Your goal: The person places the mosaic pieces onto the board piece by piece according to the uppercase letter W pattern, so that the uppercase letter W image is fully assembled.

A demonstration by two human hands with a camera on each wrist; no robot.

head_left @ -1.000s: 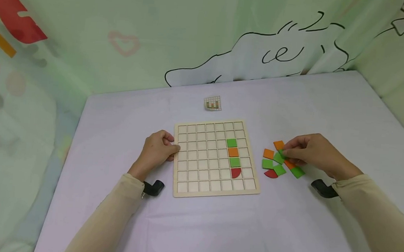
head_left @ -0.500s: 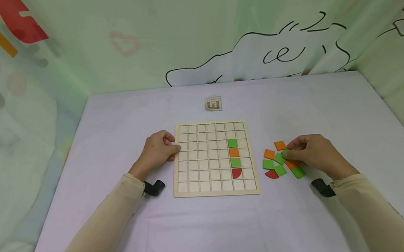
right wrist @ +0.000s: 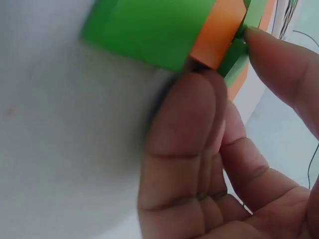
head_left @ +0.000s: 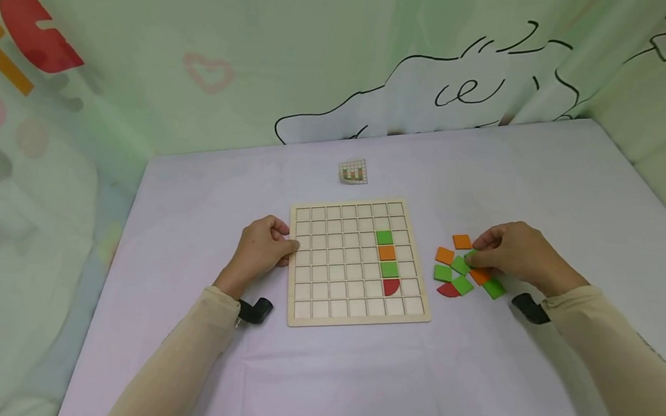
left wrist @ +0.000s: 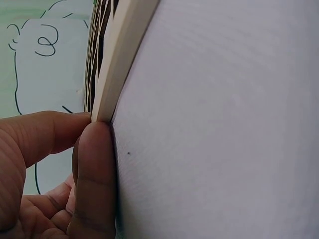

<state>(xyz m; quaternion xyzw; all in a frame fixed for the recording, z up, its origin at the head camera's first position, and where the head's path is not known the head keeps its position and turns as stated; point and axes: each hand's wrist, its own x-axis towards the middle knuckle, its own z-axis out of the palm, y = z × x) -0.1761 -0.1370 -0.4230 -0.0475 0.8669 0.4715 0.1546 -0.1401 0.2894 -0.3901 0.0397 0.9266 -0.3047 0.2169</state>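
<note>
Card (head_left: 353,171) too small for detail; nearest green tile (right wrist: 149,32) blurry

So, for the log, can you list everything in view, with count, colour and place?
Curtain: 1, pale green with printed drawings, behind the table
Table: 1, pale lavender cover, below everything
Card: 1, pale with printed grid, beyond the board
Board: 1, light wood, mid-table
Board tiles: 4, two green, one orange, one red, in one column
Loose tiles: at least 9, green, orange, red, right of the board
Wrist devices: 2, black, one per wrist
Sleeves: 2, beige, on both arms
Left hand: 1, bare, at the board's left edge
Right hand: 1, bare, at the loose tiles
</note>
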